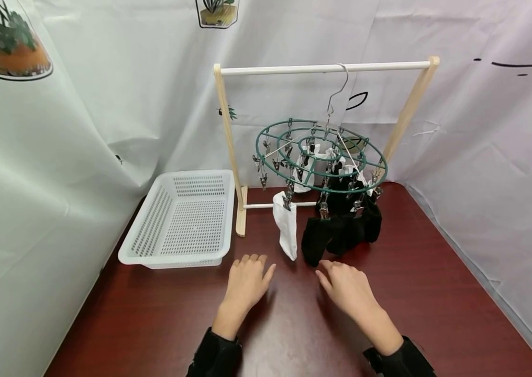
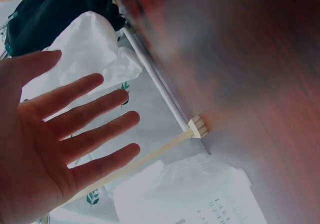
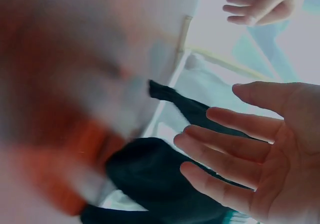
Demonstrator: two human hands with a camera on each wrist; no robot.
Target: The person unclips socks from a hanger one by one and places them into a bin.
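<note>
My left hand (image 1: pixel 246 280) hovers over the table with fingers loosely spread and nothing in them; its bare palm (image 2: pixel 45 149) shows in the left wrist view. Just beyond it hangs a white sock (image 1: pixel 286 225), clipped to a round green drying rack (image 1: pixel 321 191). My right hand (image 1: pixel 348 288) is just in front of the hanging black socks (image 1: pixel 315 241), its fingers apart and holding nothing, as the right wrist view of the palm (image 3: pixel 285 179) confirms. Further white socks (image 1: pixel 305 173) hang at the back of the rack, partly hidden by its rings.
The green rack hooks onto the white bar (image 1: pixel 285 69) of a wooden stand (image 1: pixel 227 131). Spare metal clips (image 1: pixel 263 181) dangle on its left side. A white perforated basket (image 1: pixel 186 220) sits left of the stand on the dark red table (image 1: pixel 435 293). Light cloth walls (image 1: pixel 106 104) enclose the table.
</note>
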